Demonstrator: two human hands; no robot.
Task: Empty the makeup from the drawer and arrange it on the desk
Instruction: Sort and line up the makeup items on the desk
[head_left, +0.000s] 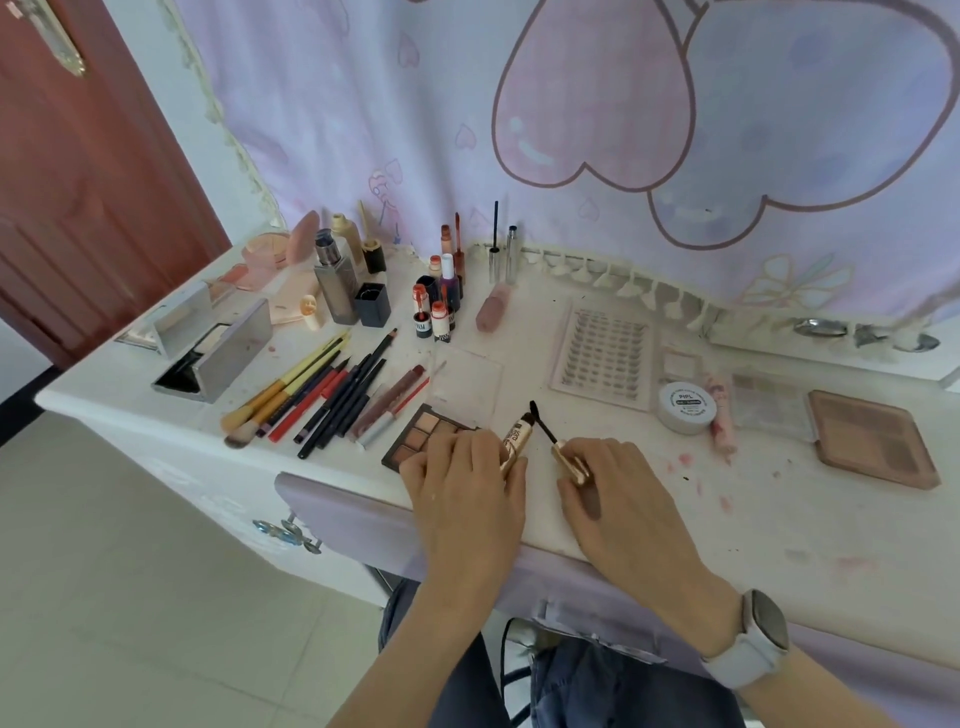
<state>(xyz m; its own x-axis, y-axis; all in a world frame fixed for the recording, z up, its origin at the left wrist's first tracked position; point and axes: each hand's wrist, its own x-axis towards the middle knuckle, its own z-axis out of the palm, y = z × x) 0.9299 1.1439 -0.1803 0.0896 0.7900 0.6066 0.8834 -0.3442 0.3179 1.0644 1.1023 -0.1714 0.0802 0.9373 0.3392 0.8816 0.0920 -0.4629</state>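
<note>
My left hand (467, 483) grips a gold mascara tube (517, 439) near the desk's front edge, its open mouth pointing away from me. My right hand (618, 493) pinches the gold cap of the mascara wand (545, 428), whose black brush is out of the tube and tilted up to the left. A brown eyeshadow palette (426, 434) lies partly under my left hand. Pencils and brushes (322, 400) lie in a row to the left. Small lipstick bottles (436, 306) stand behind them.
A false-lash tray (605, 358), a white round jar (685, 408) and a pink palette (872, 439) lie to the right. A silver compact (218, 353) and foundation bottles (337, 280) sit at the left. A lilac drawer front (332, 514) juts out below the desk (779, 519).
</note>
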